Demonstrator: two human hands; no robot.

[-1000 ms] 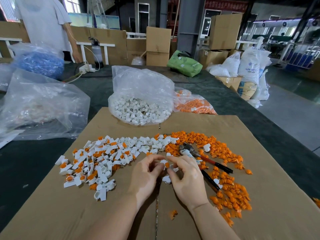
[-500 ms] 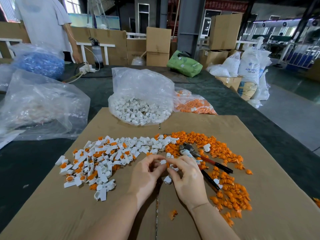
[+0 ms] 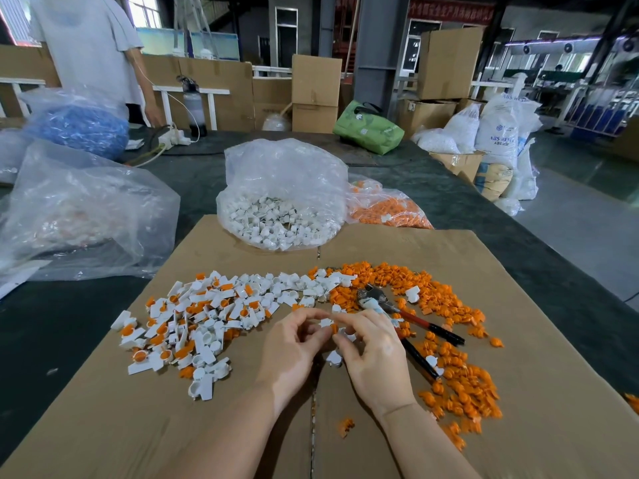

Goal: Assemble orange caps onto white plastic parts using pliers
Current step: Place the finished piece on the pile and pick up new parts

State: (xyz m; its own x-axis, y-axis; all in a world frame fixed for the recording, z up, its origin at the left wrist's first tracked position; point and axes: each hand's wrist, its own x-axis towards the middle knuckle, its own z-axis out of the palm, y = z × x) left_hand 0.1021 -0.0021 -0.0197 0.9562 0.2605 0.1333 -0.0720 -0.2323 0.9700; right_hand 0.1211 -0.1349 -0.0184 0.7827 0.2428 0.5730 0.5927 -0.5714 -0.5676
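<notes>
Orange cap [image 3: 334, 328] and white plastic part [image 3: 325, 322] meet between the two hands, above the cardboard sheet [image 3: 518, 392]. Left hand [image 3: 294, 347]: thumb and fingertips curled, pinching the white part. Right hand [image 3: 371, 354]: fingers curled, pinching the cap against the part; another white piece [image 3: 348, 337] sits tucked under its fingers. Pliers [image 3: 408, 326] lie on the cardboard just right of the right hand, handles spread, untouched. Loose orange caps [image 3: 460, 375] spread to the right, capped and uncapped white parts [image 3: 207, 319] to the left. Clear bag of white parts [image 3: 280, 202] stands at the sheet's far edge, bag of orange caps [image 3: 383, 209] beside it.
</notes>
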